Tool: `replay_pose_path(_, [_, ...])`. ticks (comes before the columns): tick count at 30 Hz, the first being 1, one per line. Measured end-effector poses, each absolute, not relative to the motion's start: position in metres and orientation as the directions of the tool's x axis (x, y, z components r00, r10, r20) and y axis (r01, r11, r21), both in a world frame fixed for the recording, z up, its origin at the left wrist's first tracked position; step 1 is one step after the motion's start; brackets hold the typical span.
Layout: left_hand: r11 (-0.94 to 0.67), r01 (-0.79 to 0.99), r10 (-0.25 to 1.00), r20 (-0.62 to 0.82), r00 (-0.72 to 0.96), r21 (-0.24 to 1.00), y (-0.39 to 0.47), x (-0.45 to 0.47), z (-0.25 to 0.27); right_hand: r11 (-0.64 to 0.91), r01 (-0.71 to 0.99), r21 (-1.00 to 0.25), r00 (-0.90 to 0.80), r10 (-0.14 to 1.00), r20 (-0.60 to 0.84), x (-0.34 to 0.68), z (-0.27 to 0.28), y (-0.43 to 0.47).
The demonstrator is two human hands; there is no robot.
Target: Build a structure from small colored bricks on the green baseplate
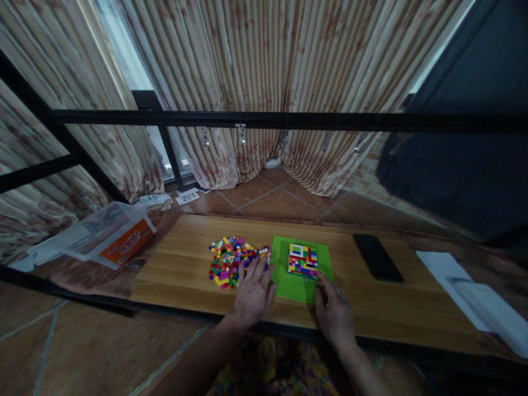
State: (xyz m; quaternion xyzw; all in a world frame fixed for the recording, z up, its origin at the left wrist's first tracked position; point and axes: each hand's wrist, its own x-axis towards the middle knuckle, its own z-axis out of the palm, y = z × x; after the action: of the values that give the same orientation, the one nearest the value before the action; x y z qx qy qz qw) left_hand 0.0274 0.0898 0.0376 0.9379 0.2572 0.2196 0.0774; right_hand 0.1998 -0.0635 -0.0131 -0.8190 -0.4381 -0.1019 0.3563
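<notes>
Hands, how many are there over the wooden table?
2. The left hand reaches over the right side of the loose bricks; the right hand is at the near right corner of the brick build on the green baseplate.

Small multicoloured bricks (225, 274) are smooth plastic; the square green baseplate (292, 287) is studded plastic. The long brown tabletop (177, 269) shows smooth wood grain. Striped beige curtains (251, 66) are matt cloth.
</notes>
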Motion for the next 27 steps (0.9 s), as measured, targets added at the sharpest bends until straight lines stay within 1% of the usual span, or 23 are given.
replay_pose_path(5, [-0.872, 0.454, 0.49, 0.304, 0.817, 0.184, 0.108, 0.055, 0.031, -0.36, 0.794, -0.49, 0.591, 0.645, 0.484, 0.199, -0.012, -0.063])
replay_pose_path(11, [-0.87, 0.47, 0.494, 0.294, 0.819, 0.153, 0.129, 0.061, 0.029, -0.365, 0.764, -0.533, 0.619, 0.648, 0.444, 0.196, -0.008, -0.063])
replay_pose_path(17, [-0.838, 0.523, 0.546, 0.282, 0.789, 0.157, 0.137, 0.055, 0.033, -0.36, 0.742, -0.565, 0.633, 0.653, 0.416, 0.194, -0.004, -0.063])
replay_pose_path(25, [-0.796, 0.587, 0.602, 0.295, 0.742, 0.146, 0.131, 0.056, 0.04, -0.36, 0.744, -0.563, 0.634, 0.647, 0.424, 0.193, -0.004, -0.063])
replay_pose_path(27, [-0.799, 0.582, 0.599, 0.295, 0.744, 0.153, 0.124, 0.059, 0.04, -0.361, 0.747, -0.558, 0.63, 0.652, 0.422, 0.193, -0.004, -0.063])
